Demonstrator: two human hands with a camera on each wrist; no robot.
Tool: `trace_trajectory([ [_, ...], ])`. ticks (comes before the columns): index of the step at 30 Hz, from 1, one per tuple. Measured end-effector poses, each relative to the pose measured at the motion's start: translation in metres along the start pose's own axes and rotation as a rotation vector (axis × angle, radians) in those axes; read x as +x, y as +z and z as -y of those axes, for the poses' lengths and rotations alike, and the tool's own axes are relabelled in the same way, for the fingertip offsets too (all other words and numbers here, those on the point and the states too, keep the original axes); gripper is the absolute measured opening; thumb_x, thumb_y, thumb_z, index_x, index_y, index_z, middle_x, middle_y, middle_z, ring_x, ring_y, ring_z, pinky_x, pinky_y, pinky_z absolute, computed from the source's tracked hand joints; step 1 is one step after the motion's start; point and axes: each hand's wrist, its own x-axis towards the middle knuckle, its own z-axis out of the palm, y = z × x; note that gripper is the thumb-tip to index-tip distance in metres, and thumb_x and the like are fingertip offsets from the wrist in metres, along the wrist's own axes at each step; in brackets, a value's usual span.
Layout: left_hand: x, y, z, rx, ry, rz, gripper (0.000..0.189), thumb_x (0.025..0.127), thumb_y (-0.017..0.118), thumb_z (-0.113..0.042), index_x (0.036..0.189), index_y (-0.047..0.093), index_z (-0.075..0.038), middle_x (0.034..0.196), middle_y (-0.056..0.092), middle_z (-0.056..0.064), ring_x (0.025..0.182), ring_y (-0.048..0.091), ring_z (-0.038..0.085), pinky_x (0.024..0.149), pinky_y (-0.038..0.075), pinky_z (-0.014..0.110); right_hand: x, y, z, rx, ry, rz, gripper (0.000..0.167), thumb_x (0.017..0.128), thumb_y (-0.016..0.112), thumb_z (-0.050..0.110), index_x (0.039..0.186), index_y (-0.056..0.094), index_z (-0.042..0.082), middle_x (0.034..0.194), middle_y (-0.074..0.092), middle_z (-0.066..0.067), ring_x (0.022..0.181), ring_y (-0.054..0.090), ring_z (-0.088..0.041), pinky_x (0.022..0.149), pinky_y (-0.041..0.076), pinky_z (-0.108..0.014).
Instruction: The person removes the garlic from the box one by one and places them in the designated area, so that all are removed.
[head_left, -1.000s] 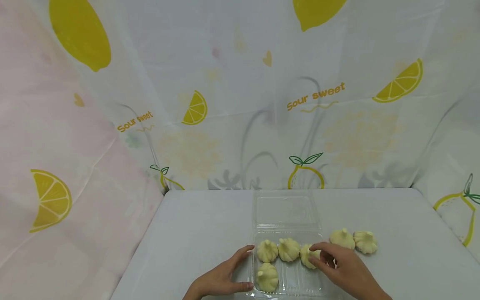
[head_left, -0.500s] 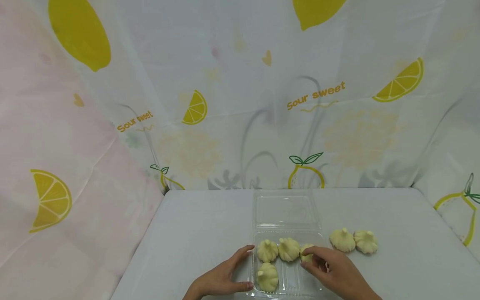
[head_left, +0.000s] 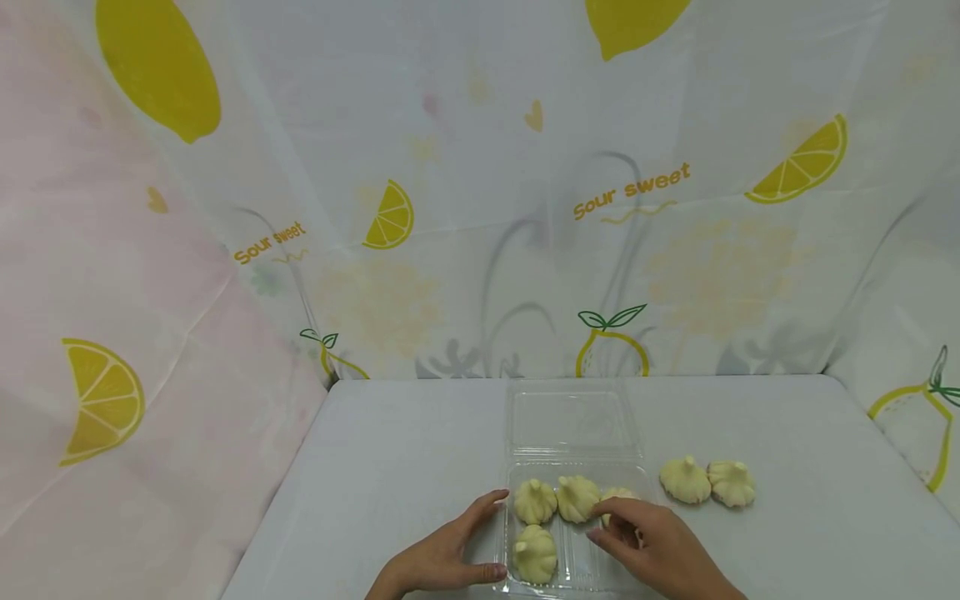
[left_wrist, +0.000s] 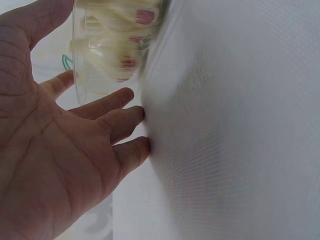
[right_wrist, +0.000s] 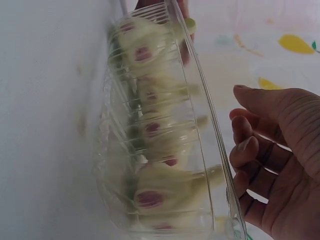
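A clear plastic clamshell box (head_left: 592, 562) lies with its lid folded back. Inside, three garlic bulbs line the far row: left (head_left: 535, 502), middle (head_left: 577, 498) and right (head_left: 621, 496). Another bulb (head_left: 535, 554) sits near left. My left hand (head_left: 450, 552) spreads its thumb and fingers along the box's left side, fingertips resting on the table in the left wrist view. Over the box's right part hovers my right hand (head_left: 656, 542), partly hiding the right bulb. In the right wrist view its loosely bent fingers (right_wrist: 245, 150) hold nothing, beside the box rim (right_wrist: 215, 120).
Two more garlic bulbs, one (head_left: 685, 481) close beside the other (head_left: 731, 483), lie on the white table right of the box. The transparent lid (head_left: 573, 421) extends toward the back. A lemon-print curtain (head_left: 480, 208) hangs behind the table.
My right hand has shifted left across the box, from the right bulb toward the middle one. The left hand and the bulbs stay about where they were.
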Motion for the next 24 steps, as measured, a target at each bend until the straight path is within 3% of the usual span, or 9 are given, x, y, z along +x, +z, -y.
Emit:
trace_trajectory([
  [24,0.000,0.000,0.000,0.005,-0.004,0.002,0.086,0.089,0.071,-0.045,0.156,0.018,-0.033,0.152,0.036,0.020,0.141,0.033,0.034,0.108,0.031,0.058,0.012,0.029,0.007,-0.003,-0.048,0.008,0.026,0.084,0.081,0.018,0.104,0.066,0.025,0.076,0.051,0.023,0.063,0.045,0.008,0.056,0.038,-0.007],
])
